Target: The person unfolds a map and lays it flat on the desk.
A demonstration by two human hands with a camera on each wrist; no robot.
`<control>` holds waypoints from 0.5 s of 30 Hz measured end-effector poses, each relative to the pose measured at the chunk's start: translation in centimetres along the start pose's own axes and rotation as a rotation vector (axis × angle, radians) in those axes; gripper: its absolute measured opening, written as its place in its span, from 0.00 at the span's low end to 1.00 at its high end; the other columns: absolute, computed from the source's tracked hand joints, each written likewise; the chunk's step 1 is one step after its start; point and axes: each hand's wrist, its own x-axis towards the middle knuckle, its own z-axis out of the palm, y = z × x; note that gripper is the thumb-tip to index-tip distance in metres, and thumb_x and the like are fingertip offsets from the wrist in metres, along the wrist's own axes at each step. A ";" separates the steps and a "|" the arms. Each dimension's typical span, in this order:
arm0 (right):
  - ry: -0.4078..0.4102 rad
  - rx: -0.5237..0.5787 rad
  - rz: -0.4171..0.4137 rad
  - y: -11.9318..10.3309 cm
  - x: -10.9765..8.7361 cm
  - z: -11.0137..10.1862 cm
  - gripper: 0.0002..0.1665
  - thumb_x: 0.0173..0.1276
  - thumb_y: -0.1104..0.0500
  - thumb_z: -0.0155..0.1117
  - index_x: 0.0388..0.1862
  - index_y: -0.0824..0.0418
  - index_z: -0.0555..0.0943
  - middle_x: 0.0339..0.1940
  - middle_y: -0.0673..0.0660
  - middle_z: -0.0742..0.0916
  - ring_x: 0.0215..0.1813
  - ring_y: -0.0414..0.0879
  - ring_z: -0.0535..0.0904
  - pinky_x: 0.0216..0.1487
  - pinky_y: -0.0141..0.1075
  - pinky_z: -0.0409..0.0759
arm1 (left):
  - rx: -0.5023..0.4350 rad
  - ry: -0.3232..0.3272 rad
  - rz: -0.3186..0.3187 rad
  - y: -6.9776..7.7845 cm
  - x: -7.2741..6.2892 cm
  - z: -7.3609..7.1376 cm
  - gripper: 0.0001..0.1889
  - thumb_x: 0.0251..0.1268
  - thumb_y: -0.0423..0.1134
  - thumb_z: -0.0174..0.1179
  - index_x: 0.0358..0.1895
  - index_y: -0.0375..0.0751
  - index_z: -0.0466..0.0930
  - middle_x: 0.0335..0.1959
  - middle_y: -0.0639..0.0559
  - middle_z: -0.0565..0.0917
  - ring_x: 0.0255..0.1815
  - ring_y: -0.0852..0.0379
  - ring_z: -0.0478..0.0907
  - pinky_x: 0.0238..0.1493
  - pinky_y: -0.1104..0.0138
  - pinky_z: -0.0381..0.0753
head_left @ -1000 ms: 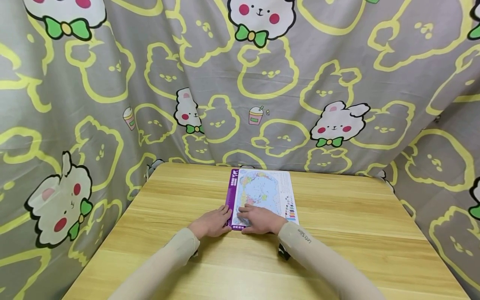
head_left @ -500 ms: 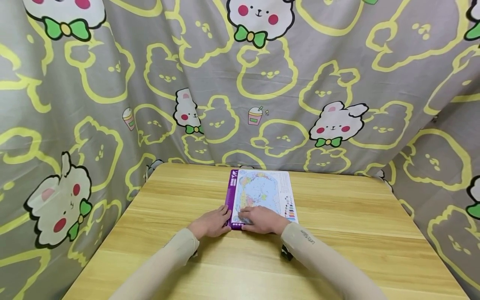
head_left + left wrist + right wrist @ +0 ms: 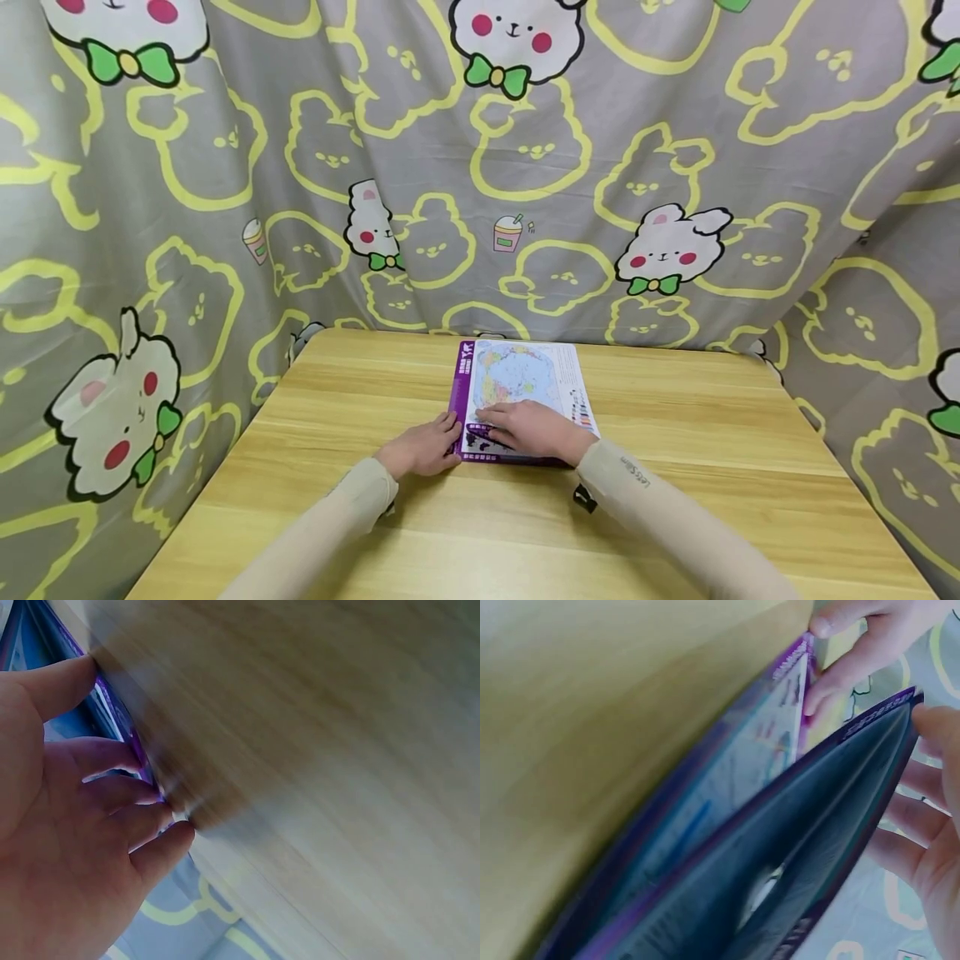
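Pale sleeves (image 3: 663, 517) stretch forward over a wooden tabletop (image 3: 202, 525), a dark device (image 3: 585, 498) below the right wrist. The left hand (image 3: 420, 447) braces a lower sheet (image 3: 483, 446), fingers lightly bent with their tips along its purple left border, thumb at the near left corner, the grip slack. Beside it, the right hand (image 3: 536, 427) pinches the near edge of a purple-bordered world map (image 3: 517, 375) between thumb and fingers, its grip narrow. The map's near edge stands raised from the lower sheet, while its printed face extends beyond the fingers toward the tabletop's far side. Behind hangs a gray curtain (image 3: 450, 167) with yellow outlines and white rabbits.
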 end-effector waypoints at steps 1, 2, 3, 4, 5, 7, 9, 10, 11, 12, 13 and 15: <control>0.002 -0.008 -0.005 0.0 0.0 -0.2 0.23 0.75 0.54 0.50 0.66 0.56 0.72 0.60 0.54 0.80 0.53 0.48 0.80 0.56 0.38 0.76 | 0.002 0.000 0.005 0.0 0.0 0.0 0.34 0.71 0.52 0.49 0.70 0.30 0.58 0.72 0.35 0.54 0.73 0.42 0.50 0.70 0.56 0.55; 0.004 -0.017 -0.010 0.0 -0.1 -0.4 0.23 0.75 0.55 0.50 0.66 0.55 0.72 0.59 0.54 0.80 0.53 0.48 0.80 0.56 0.38 0.76 | 0.005 0.000 0.009 0.0 0.0 0.0 0.34 0.71 0.52 0.49 0.70 0.30 0.58 0.72 0.35 0.54 0.73 0.42 0.50 0.70 0.56 0.55; 0.006 -0.027 -0.015 -0.1 -0.1 -0.6 0.22 0.75 0.56 0.50 0.66 0.55 0.72 0.59 0.54 0.80 0.52 0.48 0.81 0.55 0.38 0.76 | 0.006 0.000 0.014 0.0 0.1 0.0 0.34 0.71 0.52 0.49 0.70 0.29 0.58 0.72 0.35 0.55 0.73 0.42 0.50 0.70 0.56 0.54; 0.007 -0.041 -0.018 -0.1 -0.1 -0.7 0.22 0.75 0.57 0.50 0.66 0.55 0.72 0.59 0.54 0.80 0.52 0.48 0.81 0.55 0.38 0.76 | 0.006 0.000 0.018 0.0 0.1 0.0 0.34 0.71 0.51 0.49 0.70 0.29 0.58 0.72 0.35 0.55 0.73 0.42 0.50 0.70 0.56 0.54; 0.008 -0.056 -0.026 -0.1 -0.2 -0.9 0.22 0.74 0.58 0.50 0.66 0.55 0.72 0.59 0.54 0.80 0.52 0.49 0.81 0.55 0.38 0.77 | 0.005 0.001 0.021 0.0 0.1 0.0 0.34 0.71 0.51 0.50 0.69 0.29 0.58 0.72 0.35 0.55 0.73 0.42 0.50 0.70 0.56 0.54; 0.009 -0.090 -0.037 -0.1 -0.3 -1.3 0.23 0.74 0.60 0.50 0.67 0.55 0.72 0.59 0.54 0.80 0.52 0.49 0.81 0.54 0.37 0.77 | 0.003 0.002 0.022 0.1 0.1 0.0 0.34 0.71 0.50 0.50 0.69 0.28 0.58 0.72 0.35 0.55 0.73 0.42 0.50 0.70 0.57 0.54; 0.012 -0.112 -0.046 -0.1 -0.5 -1.7 0.23 0.74 0.61 0.51 0.66 0.56 0.72 0.60 0.54 0.80 0.53 0.49 0.81 0.54 0.37 0.77 | -0.002 0.004 0.021 0.1 0.2 0.0 0.34 0.70 0.50 0.50 0.69 0.27 0.58 0.72 0.34 0.55 0.73 0.42 0.51 0.70 0.57 0.54; 0.015 -0.124 -0.050 0.0 -0.6 -1.9 0.23 0.74 0.61 0.51 0.66 0.56 0.72 0.60 0.54 0.80 0.53 0.48 0.80 0.54 0.37 0.77 | -0.002 0.004 0.019 0.1 0.2 0.0 0.34 0.70 0.50 0.50 0.69 0.27 0.58 0.72 0.34 0.55 0.73 0.42 0.51 0.70 0.57 0.54; 0.019 -0.125 -0.054 0.0 -0.7 -2.1 0.22 0.73 0.62 0.51 0.66 0.56 0.73 0.59 0.54 0.80 0.53 0.48 0.80 0.54 0.37 0.77 | -0.005 0.005 0.016 0.2 0.2 0.0 0.34 0.70 0.50 0.50 0.69 0.27 0.58 0.72 0.34 0.55 0.73 0.42 0.51 0.70 0.57 0.54; 0.025 -0.122 -0.052 0.0 -0.8 -2.3 0.22 0.74 0.62 0.51 0.65 0.56 0.73 0.59 0.54 0.80 0.53 0.48 0.81 0.54 0.37 0.77 | -0.007 0.006 0.013 0.2 0.2 0.0 0.34 0.70 0.50 0.50 0.69 0.27 0.58 0.72 0.34 0.55 0.73 0.42 0.51 0.70 0.57 0.54; 0.033 -0.114 -0.053 0.0 -0.8 -2.5 0.22 0.74 0.62 0.51 0.65 0.56 0.74 0.59 0.54 0.80 0.52 0.48 0.81 0.54 0.37 0.77 | -0.010 0.007 0.008 0.2 0.3 0.1 0.34 0.70 0.50 0.50 0.69 0.27 0.58 0.72 0.34 0.55 0.73 0.42 0.51 0.70 0.57 0.54; 0.048 -0.108 -0.053 0.0 -1.0 -2.8 0.21 0.74 0.62 0.50 0.64 0.55 0.74 0.59 0.53 0.81 0.53 0.47 0.80 0.54 0.36 0.77 | -0.017 0.008 -0.002 0.2 0.3 0.1 0.34 0.70 0.50 0.51 0.69 0.27 0.58 0.72 0.34 0.55 0.73 0.42 0.51 0.70 0.57 0.54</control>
